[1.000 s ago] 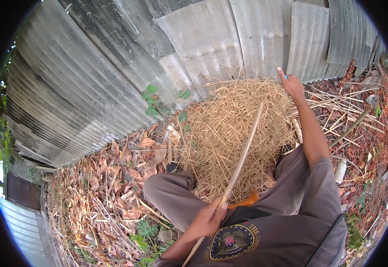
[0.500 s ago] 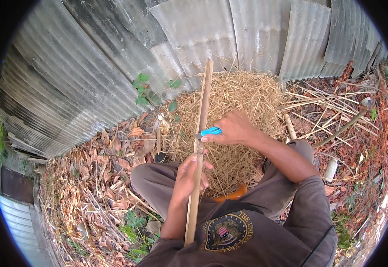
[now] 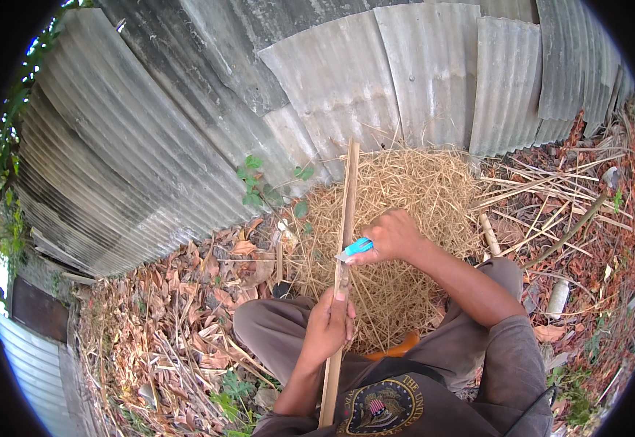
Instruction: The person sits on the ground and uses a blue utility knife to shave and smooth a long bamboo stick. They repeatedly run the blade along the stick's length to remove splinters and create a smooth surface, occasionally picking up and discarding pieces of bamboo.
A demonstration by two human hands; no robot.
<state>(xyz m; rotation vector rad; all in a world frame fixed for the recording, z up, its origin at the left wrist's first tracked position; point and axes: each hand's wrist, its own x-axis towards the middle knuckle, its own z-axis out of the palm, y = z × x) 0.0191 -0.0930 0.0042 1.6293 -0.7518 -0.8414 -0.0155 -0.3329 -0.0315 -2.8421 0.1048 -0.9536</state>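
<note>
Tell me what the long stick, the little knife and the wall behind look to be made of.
Stick: pale, dry, matt split wood or bamboo, judging by its straight grain. Knife: glossy blue handle, likely plastic, with a grey blade that looks like metal. Wall: corrugated sheet metal, dull grey and weathered, with wavy ribs.

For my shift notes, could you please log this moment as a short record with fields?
setting: outdoors, beside a corrugated metal fence
left hand: grips a long bamboo strip, pointing away from the person
right hand: holds a blue-handled knife, blade against the strip
ground ahead: pile of straw-like shavings
ground left: dry leaves
posture: seated, knees bent
</note>
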